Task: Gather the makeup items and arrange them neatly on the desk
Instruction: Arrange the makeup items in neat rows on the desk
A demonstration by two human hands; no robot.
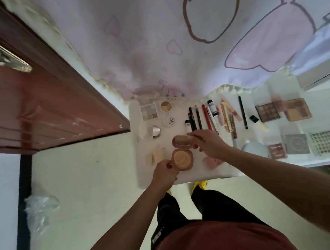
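Note:
An open pink powder compact lies on the white desk (185, 177). My left hand (164, 172) pinches the edge of its base (182, 158), which shows an orange powder pan. My right hand (208, 144) grips its raised lid (182, 141) from the right. Behind them a row of pencils and liners (198, 117) lies side by side, with lip tubes (228, 114) to the right. A pale eyeshadow palette (149, 111) and two round pots (166, 106) sit at the back left.
Brown palettes (267, 111) and a tan compact (297, 109) lie at the right, with a white perforated basket (328, 142) beyond. Sponges (155, 154) and a pink puff (212, 161) rest near the front. A wooden door (31, 99) stands left; a printed curtain (173, 36) hangs behind.

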